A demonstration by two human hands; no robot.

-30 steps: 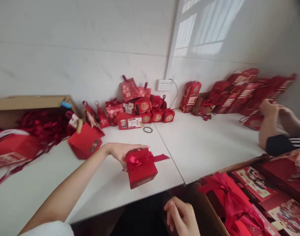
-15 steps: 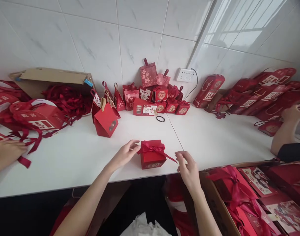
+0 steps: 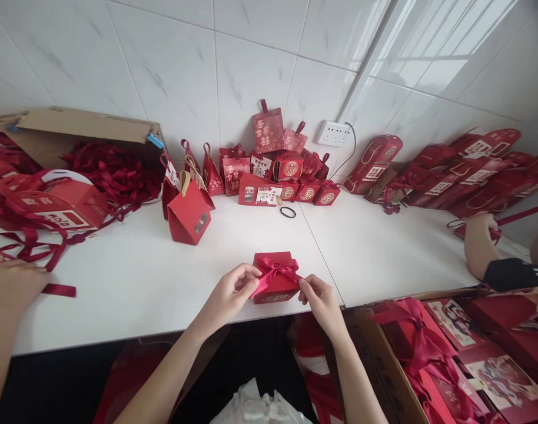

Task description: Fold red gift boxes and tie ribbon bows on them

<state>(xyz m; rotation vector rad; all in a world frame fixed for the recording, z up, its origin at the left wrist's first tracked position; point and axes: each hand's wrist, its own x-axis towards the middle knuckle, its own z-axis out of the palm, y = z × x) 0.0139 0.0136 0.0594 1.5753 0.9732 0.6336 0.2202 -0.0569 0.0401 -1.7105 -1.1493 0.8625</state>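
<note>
A small red gift box (image 3: 275,294) sits near the table's front edge, tied on top with a red ribbon bow (image 3: 276,268). At the box's left side, my left hand (image 3: 236,290) pinches the left part of the ribbon between thumb and fingers. My right hand (image 3: 316,297) is at the right front corner, its thumb and finger closed on the ribbon there. A house-shaped red box (image 3: 190,213) with a loop handle stands farther back to the left.
Small red boxes (image 3: 291,171) are stacked at the wall below a power strip (image 3: 335,133). A black hair tie (image 3: 288,212) lies before them. At right stands a carton (image 3: 386,365) of ribboned boxes. Other people's hands are at far left (image 3: 13,282) and right (image 3: 478,235).
Both my hands have closed in on the box from either side and now grip the ribbon. The people at left and right have moved their hands too.
</note>
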